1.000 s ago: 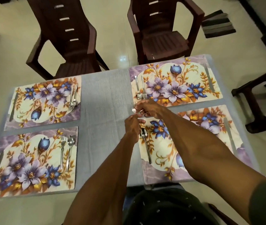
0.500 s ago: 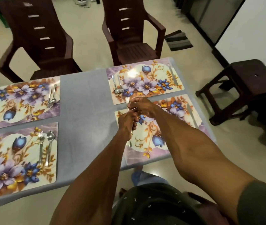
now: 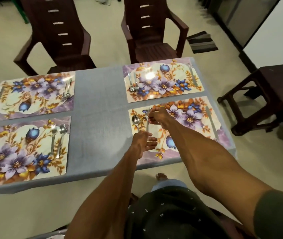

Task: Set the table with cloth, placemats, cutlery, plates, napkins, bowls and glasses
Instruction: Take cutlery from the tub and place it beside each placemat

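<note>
1. Desk (image 3: 99, 107): covered by a grey cloth (image 3: 96, 135); four floral placemats lie on it, two to the left and two to the right.
2. Near-right placemat (image 3: 185, 135): carries a spoon (image 3: 135, 120) at its left edge, bowl pointing away from the person, and a fork (image 3: 147, 118) just beside it on the right. A knife (image 3: 210, 123) lies along the right side of the same mat.
3. Right hand (image 3: 159, 116): fingers curled, pinching the fork near its upper end, with the tines showing just beyond the fingertips. The fork lies along the mat, parallel to the spoon.
4. Left hand (image 3: 143, 141): fingers extended and relaxed, grasping nothing, positioned over the lower ends of the spoon and fork handles. Whether it touches either handle cannot be told.
5. Far-right placemat (image 3: 163, 81): spoon and fork lie together at its left edge (image 3: 133, 82); a knife (image 3: 193, 76) lies at its right side.
6. Near-left placemat (image 3: 23, 149): fork (image 3: 53, 138) and spoon (image 3: 61, 137) lie side by side near its right edge.
7. Far-left placemat (image 3: 33, 95): cutlery pair (image 3: 67, 90) lies at its right edge.
8. Surroundings: two dark brown chairs (image 3: 59, 35) stand at the far side of the desk; a dark stool (image 3: 266, 94) stands on the floor to the right; a striped mat (image 3: 202, 42) lies on the floor beyond it.
</note>
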